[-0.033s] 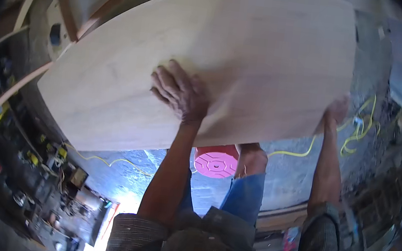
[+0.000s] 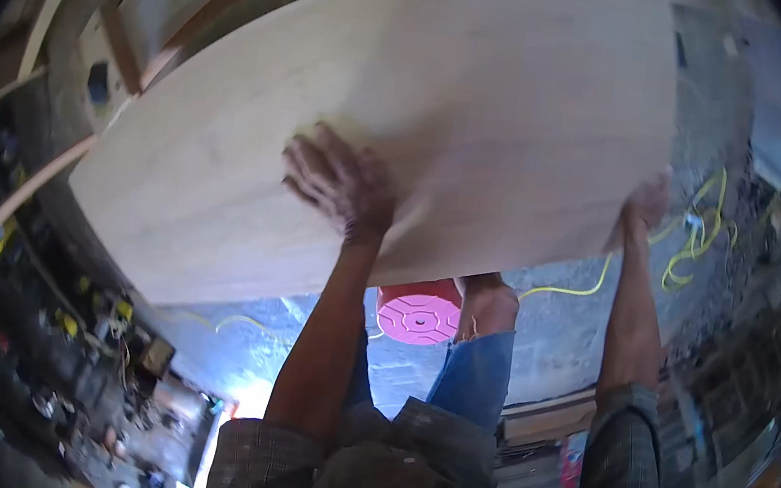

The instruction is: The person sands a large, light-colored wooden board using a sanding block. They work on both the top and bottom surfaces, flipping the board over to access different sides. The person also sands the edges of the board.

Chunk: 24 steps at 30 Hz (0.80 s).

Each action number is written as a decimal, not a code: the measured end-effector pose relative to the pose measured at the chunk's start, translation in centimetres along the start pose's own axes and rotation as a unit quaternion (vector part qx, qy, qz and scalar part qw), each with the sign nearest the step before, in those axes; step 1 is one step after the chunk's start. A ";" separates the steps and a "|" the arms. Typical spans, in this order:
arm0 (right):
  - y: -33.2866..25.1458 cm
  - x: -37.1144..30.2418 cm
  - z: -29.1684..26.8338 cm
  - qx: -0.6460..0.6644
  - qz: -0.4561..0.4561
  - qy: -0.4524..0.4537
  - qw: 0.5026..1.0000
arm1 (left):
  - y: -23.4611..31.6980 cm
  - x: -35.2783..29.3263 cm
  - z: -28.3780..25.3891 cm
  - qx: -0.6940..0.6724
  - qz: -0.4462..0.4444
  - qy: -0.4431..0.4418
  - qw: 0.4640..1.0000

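A large pale wooden board fills the upper middle of the view, its far edge curved. My left hand lies on its face, palm down with the fingers stretched out and slightly apart. A faint yellowish patch shows by those fingertips; whether anything lies under the palm is hidden. At the board's right end, near its lower corner, my right hand is closed round the edge. Its fingers are partly hidden and a little blurred.
Below the board a round red-pink bucket or stool stands on the grey floor beside my leg. A yellow cord lies in loops at the right. Cluttered tools and containers line the left side. Wooden frame pieces rise at the upper left.
My left hand has shifted slightly left over the board. The board's right end and my right hand appear a little further left, as does much of the background.
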State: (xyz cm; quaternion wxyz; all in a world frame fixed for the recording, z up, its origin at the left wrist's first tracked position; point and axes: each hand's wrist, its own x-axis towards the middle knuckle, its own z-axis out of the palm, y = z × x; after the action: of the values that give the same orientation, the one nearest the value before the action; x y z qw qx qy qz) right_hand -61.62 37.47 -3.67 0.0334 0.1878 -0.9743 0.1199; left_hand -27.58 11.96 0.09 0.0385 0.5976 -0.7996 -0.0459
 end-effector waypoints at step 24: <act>-4.8 1.6 -1.8 -0.038 0.174 -0.063 0.982 | 32.0 0.8 5.9 0.088 0.053 -0.032 0.994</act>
State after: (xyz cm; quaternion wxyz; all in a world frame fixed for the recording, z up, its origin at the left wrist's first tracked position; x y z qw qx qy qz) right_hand -61.26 33.04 -0.69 -0.0425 0.0214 -0.9961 0.0744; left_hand -59.00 20.41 -1.98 -0.0373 0.5539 -0.8317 0.0079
